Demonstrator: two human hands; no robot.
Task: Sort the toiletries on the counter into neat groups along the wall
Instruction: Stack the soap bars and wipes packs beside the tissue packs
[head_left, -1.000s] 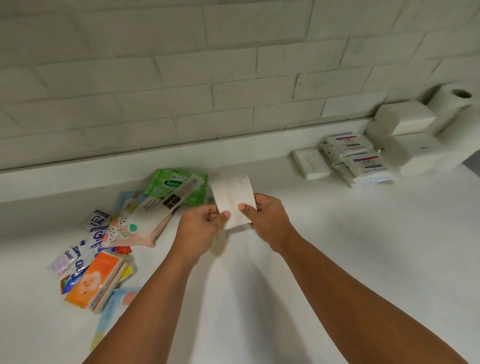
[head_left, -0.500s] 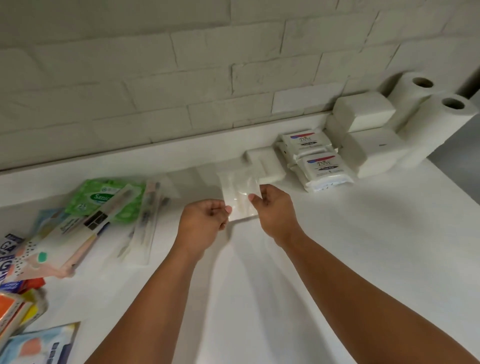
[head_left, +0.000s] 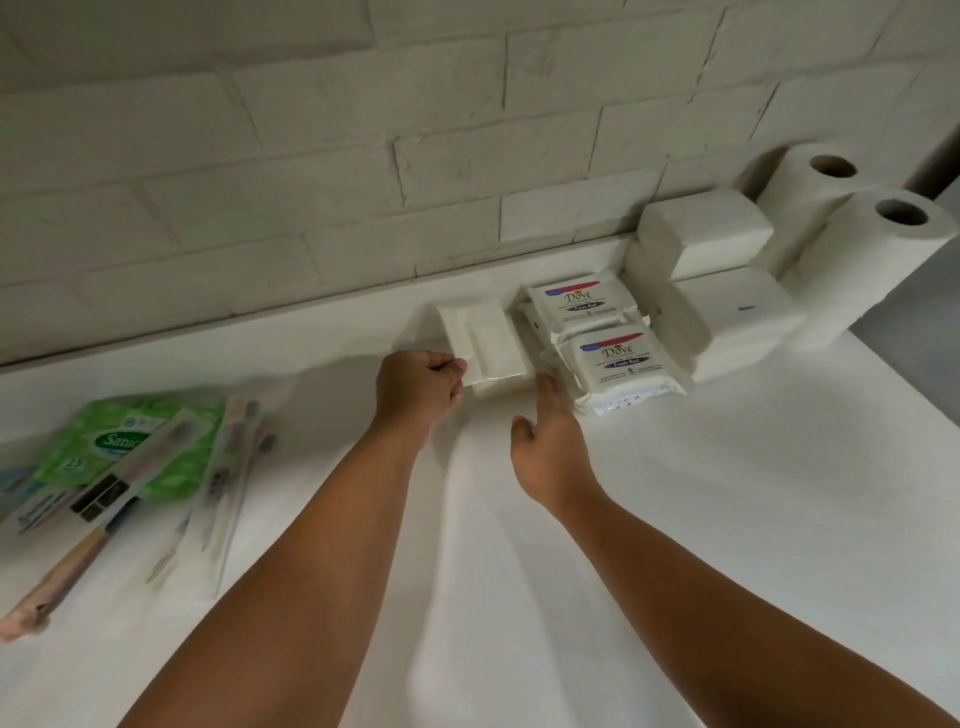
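A flat white tissue pack (head_left: 485, 343) lies on top of another white pack by the wall, just left of the stacked Dove wipe packs (head_left: 618, 358). My left hand (head_left: 418, 387) pinches the pack's near left edge with curled fingers. My right hand (head_left: 545, 441) hovers just below the pack with straight, spread fingers; its index finger reaches toward the pack's right corner, and contact is unclear. A green Sanic wipes pack (head_left: 122, 441) and several wrapped toothbrushes (head_left: 223, 478) lie in a loose heap at the left.
White napkin blocks (head_left: 722, 296) are stacked right of the Dove packs, with two paper rolls (head_left: 862, 239) in the right corner. The white counter (head_left: 727, 519) runs along a painted brick wall (head_left: 363, 182). More colourful packets sit at the far left edge.
Both hands carried the white pack to the right and set it on the pack beside the Dove wipes. My right hand has let go and opened; the view panned right.
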